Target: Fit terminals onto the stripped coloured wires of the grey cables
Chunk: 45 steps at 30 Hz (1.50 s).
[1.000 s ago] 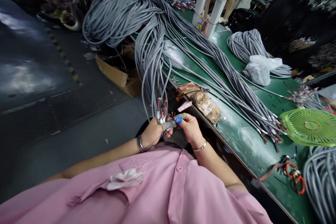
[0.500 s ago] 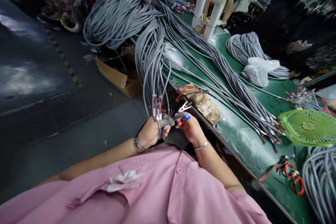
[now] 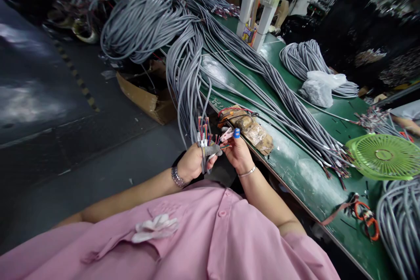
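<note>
My left hand (image 3: 193,162) is wrapped round the ends of several grey cables (image 3: 185,65), with grey covering on a finger or thumb. Thin coloured wires (image 3: 203,131) fan out above it from the cable ends. Close by on the right, my right hand (image 3: 236,153) pinches thin coloured wires, its fingertips nearly at the left hand. Blue tape (image 3: 236,133) wraps one of its digits. A pale pink clip (image 3: 226,134) shows beside those fingers; whether it is held cannot be made out.
A wooden block (image 3: 259,136) with wires lies at the edge of the green table (image 3: 305,175). Long grey cables cross the tabletop. Further right are a green fan (image 3: 383,155), orange-handled scissors (image 3: 372,227) and coiled cable (image 3: 400,223). A cardboard box (image 3: 141,98) stands on the floor. Another person's arm shows at right.
My right hand has turned, its blue-taped digit now pointing upward and the clip lower against the fingers. My left hand and the cable ends have shifted slightly right.
</note>
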Tool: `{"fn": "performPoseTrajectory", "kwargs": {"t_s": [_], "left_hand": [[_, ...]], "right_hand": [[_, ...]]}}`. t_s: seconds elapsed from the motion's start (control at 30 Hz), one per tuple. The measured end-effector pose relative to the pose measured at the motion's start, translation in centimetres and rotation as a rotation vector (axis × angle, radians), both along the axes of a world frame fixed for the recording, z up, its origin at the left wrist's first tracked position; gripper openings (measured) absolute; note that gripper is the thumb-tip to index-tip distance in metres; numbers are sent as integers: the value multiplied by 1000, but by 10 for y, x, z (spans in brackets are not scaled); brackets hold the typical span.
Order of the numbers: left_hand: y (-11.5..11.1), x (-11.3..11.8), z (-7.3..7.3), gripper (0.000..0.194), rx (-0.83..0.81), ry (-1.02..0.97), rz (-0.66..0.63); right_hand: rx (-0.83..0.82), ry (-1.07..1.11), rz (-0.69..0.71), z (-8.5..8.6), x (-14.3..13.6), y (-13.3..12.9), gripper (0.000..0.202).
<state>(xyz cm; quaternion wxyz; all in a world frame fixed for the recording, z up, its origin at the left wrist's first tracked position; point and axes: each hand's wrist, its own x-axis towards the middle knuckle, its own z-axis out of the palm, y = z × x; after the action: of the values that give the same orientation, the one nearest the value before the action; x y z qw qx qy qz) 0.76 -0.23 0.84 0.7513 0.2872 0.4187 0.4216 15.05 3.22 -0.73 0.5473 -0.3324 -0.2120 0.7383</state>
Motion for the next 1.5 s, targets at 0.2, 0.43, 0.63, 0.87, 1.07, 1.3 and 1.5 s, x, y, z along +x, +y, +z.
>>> {"fn": "performPoseTrajectory", "kwargs": {"t_s": [0.2,0.43,0.63,0.87,1.07,1.3,1.5], "left_hand": [[2,3,2,23,-11,22,-2],[-4,-5,-4,24,32,26,13],[-15,-10,-1,25,101,20,69],[-10,-3,6,21,55,-54,122],[-4,2,7,20,15,-54,151],[-4,3,3,21,16,1,134],[-8,-2,0,24,16,33,121]], "right_hand": [[6,40,-123,-5,-6,3,34],[-19,55,-56,-1,-4,-1,45],[-29,28,8,7,3,-8,39],[80,-51,-46,3,0,-7,38],[7,59,62,-5,-2,4,48],[-53,32,-88,-3,-12,6,44],[3,54,11,-2,-7,0,57]]}}
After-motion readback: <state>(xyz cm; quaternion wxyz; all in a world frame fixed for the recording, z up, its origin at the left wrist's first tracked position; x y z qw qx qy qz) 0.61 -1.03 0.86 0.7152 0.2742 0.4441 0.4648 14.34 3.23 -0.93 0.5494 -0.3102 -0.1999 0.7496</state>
